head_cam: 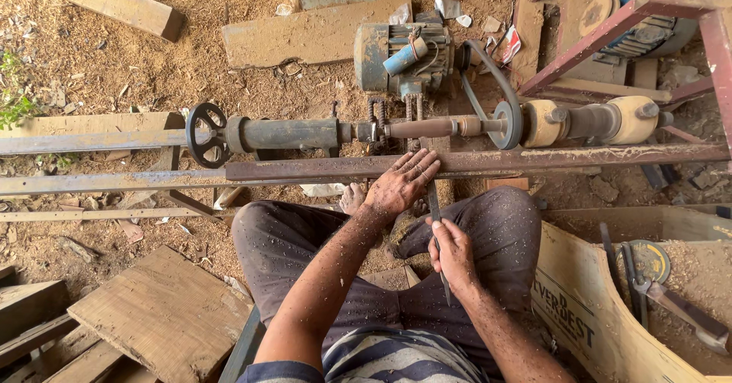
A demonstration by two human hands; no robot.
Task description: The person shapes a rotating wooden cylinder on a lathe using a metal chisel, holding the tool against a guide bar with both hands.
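I sit on the ground in front of a small wood lathe. A brown wooden spindle [431, 128] is mounted between the tailstock [286, 134] and the pulley [509, 124]. My left hand [402, 182] rests fingers-down on the rusty metal tool-rest bar [305, 168], pressing on the blade of a long chisel [433, 200]. My right hand [453, 255] grips the chisel's rear end over my knee. The blade points toward the spindle; its tip is hidden under my left fingers.
An electric motor [400, 55] with a drive belt [488, 67] sits behind the lathe. A handwheel [206, 134] is at the left. Wooden planks [164, 314] lie at lower left, a cardboard box [587, 307] with tools at lower right, a red metal frame [648, 6] at upper right. Sawdust covers the ground.
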